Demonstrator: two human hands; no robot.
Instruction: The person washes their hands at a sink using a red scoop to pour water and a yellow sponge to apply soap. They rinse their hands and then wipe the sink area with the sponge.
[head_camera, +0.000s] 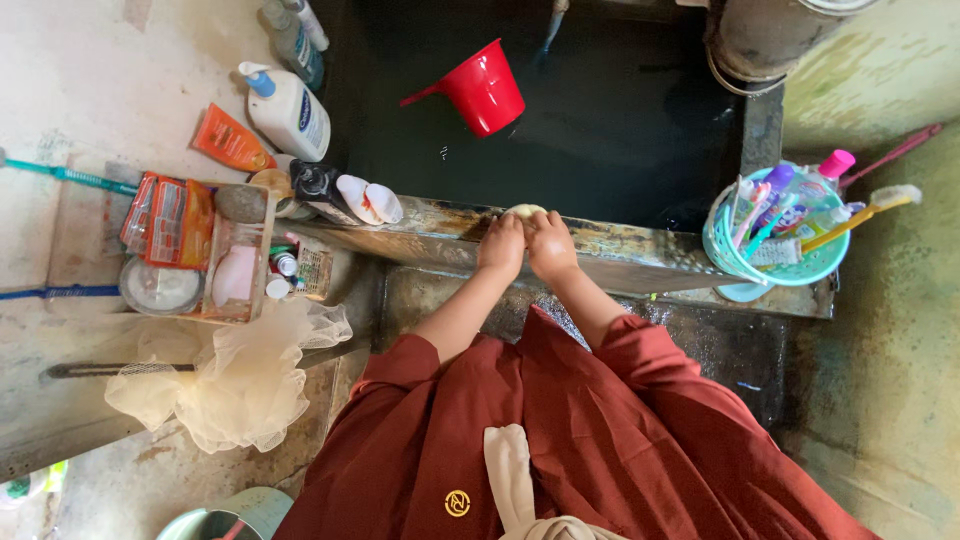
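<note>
Head view. Both hands met on the wet ledge of a dark water tank (600, 130); left hand (502, 247) and right hand (551, 245) were pressed side by side, fingers curled over a small pale yellowish lump, prob. a soap bar (525, 211), lying at the ledge's inner lip just beside the water. Hands were together and closed on the bar; how firm the grip was cannot be told.

Risks, as judged from the layout: the bar sat at the very edge, so a slip of wet fingers could send it into the tank. The red dipper (483, 88) floated apart from the hands, w/ its handle pointing away from them. To the person's left, small white cups (369, 199) and a dark bottle (318, 187) stood near the same ledge; a sideways elbow move might knock them in. To the right, a teal basket (735, 255) of toothbrushes overhung the ledge corner and looked easy to tip. The loose dark-red sleeves (640, 340) hung close to the wet surface and could get soaked.
</note>
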